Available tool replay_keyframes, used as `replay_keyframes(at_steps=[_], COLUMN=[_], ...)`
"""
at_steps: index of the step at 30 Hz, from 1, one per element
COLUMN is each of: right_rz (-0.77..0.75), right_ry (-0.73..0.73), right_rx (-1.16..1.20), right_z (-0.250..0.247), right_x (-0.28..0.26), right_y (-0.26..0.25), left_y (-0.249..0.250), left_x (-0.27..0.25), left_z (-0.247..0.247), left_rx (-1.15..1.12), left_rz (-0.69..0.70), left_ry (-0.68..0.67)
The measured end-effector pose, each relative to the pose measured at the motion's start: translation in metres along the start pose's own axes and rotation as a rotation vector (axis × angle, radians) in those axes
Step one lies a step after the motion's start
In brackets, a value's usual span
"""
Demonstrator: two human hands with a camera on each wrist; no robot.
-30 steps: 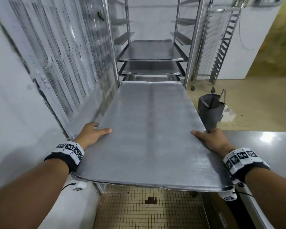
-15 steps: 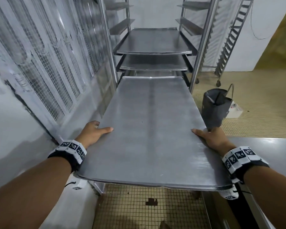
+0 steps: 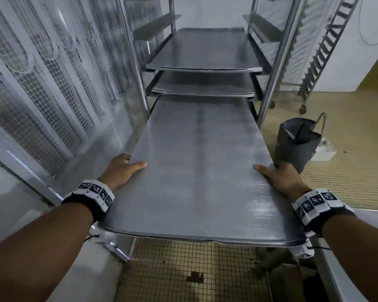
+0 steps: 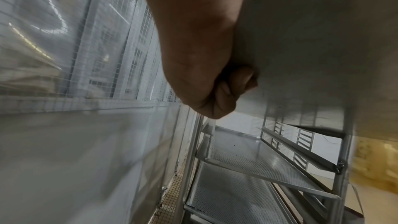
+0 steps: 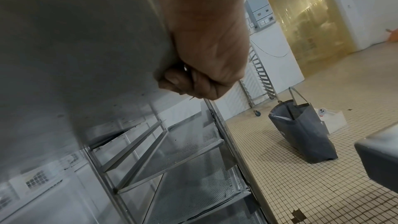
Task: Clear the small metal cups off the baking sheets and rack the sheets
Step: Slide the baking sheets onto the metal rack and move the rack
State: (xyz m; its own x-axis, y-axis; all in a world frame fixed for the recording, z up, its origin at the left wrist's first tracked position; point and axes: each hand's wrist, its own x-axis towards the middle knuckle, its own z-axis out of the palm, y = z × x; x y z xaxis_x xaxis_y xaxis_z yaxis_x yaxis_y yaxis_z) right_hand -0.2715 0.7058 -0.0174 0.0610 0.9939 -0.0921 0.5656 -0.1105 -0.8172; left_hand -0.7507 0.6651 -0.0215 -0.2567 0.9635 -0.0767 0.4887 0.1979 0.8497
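Note:
A bare grey baking sheet is held level in front of me, its far end at the mouth of the steel rack, just under two racked sheets. My left hand grips its left edge, thumb on top. From the left wrist view the fingers curl under the sheet. My right hand grips the right edge the same way, its fingers curled beneath the sheet. No metal cups are in view.
Perforated trays sit on the rack's lower runners. A wire-mesh wall runs close on the left. A dark bag stands on the tiled floor right of the rack. A second empty rack stands behind it, and a steel table edge lies at lower right.
I have carried the sheet forward with both hands. Its far end has come right up to the rack opening, below the second racked sheet. Both grips are unchanged.

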Motion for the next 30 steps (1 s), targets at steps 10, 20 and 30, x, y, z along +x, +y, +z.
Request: replay_keyframes(at_steps=[10,20,30], right_rz=[0.046,0.069,0.073], right_ry=[-0.019,0.024,0.016], right_rx=[0.005,-0.003,-0.086], right_z=[0.006,0.013,0.024], right_x=[0.040,0.101,0.163], right_y=[0.010,-0.016,-0.012], left_y=[-0.005,0.001,-0.001], left_x=[0.037,0.123,0.193], left_z=[0.011,0.010,0.028], left_rx=[-0.021,-0.040,-0.137], left_rz=[0.032,0.019,-0.028], left_ry=[-0.011,-0.064,-0.070])
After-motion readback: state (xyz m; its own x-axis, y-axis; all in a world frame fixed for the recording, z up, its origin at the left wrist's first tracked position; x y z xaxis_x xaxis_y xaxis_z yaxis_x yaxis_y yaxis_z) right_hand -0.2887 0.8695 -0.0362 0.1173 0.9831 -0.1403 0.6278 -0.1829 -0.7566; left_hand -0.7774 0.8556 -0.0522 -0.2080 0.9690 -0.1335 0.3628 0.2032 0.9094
